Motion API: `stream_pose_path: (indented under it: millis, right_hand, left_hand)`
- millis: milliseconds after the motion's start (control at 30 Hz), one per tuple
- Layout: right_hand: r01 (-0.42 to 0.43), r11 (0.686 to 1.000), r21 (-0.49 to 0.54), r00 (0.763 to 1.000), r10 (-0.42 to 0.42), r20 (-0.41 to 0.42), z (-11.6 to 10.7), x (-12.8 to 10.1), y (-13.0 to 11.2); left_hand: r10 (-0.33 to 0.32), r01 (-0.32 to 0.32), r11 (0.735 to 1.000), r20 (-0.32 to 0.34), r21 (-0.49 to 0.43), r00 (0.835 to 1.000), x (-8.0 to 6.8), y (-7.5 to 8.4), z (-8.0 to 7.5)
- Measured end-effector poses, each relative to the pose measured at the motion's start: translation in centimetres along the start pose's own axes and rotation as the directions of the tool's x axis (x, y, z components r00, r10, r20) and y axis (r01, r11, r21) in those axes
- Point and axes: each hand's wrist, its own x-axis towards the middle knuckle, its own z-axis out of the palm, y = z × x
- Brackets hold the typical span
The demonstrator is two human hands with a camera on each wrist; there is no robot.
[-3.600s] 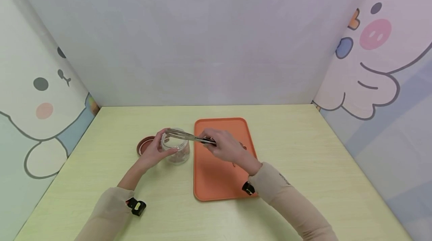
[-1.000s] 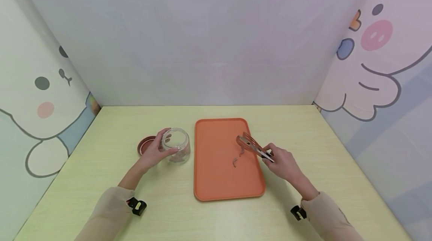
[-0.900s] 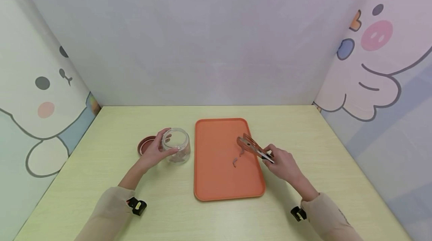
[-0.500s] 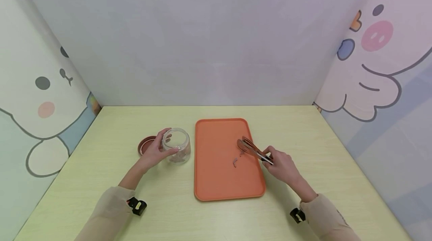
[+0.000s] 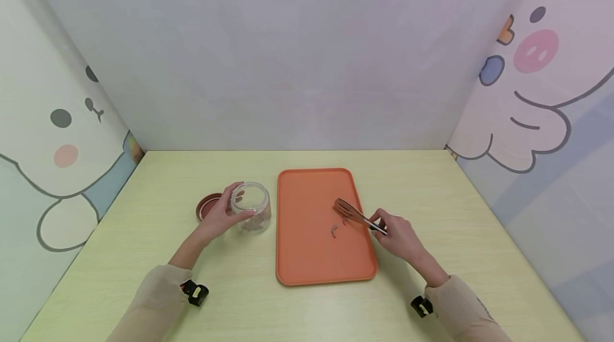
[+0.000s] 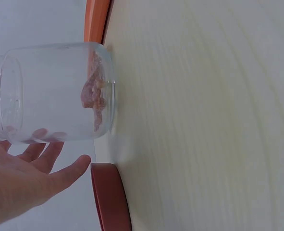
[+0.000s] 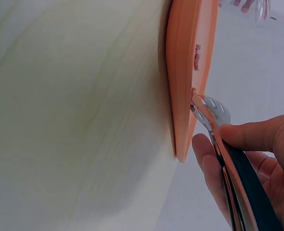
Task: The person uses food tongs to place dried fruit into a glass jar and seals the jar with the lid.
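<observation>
Gripped by its dark handles between thumb and fingers, a pair of metal serving tongs (image 5: 349, 210) sits in the person's right hand (image 5: 397, 233). Its slotted heads lie nearly together, low over the right side of the orange tray (image 5: 307, 262). From where I stand, I can't tell whether anything is caught between them. Two small scraps of reddish-brown food lie on the tray: the farther scrap (image 5: 344, 221) is right by the tips, the nearer scrap (image 5: 334, 230) a little closer to the person.

Left of the tray, the left hand (image 5: 221, 219) curls its thumb and fingers around the upper part of a clear glass jar (image 5: 259, 218). It stands upright and uncovered on the wooden table (image 5: 412, 182), with more reddish-brown pieces (image 6: 97, 94) at the bottom. A red-brown lid (image 5: 202, 208) lies just beyond that hand, to its left.

With scraps this small, I'd worry about the slots: a badly lined-up squeeze could let one slip through or flick it across the tray. Pressing down too hard near the edge might tip the tray, and a loose hold could drop a piece outside the jar's mouth.
</observation>
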Motion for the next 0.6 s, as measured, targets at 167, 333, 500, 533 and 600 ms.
stream_pose_path:
  millis: [167, 333, 500, 533, 600]
  right_hand:
    - [-0.001, 1.0, 0.024, 1.0, 0.0, 0.013, -0.06, 0.0, 0.06]
    - [0.004, 0.999, 0.052, 1.0, -0.005, 0.015, -0.12, 0.09, 0.1]
    - [0.032, 0.996, 0.085, 0.999, -0.032, -0.009, -0.18, 0.24, 0.07]
    - [0.039, 0.995, 0.093, 0.999, -0.037, -0.015, -0.21, 0.29, 0.05]
    - [0.053, 0.993, 0.108, 0.998, -0.05, -0.028, -0.26, 0.45, 0.0]
  left_hand:
    - [-0.011, 0.011, 1.0, -0.004, 0.012, 1.0, 0.04, 0.06, 0.08]
    - [-0.018, 0.018, 1.0, -0.005, 0.017, 1.0, 0.0, 0.23, 0.11]
    - [-0.021, 0.021, 1.0, -0.001, 0.01, 1.0, 0.04, 0.12, 0.08]
    - [-0.018, 0.018, 1.0, 0.0, 0.005, 1.0, 0.07, -0.03, 0.04]
    - [-0.014, 0.014, 1.0, 0.002, -0.002, 1.0, 0.26, -0.57, -0.01]
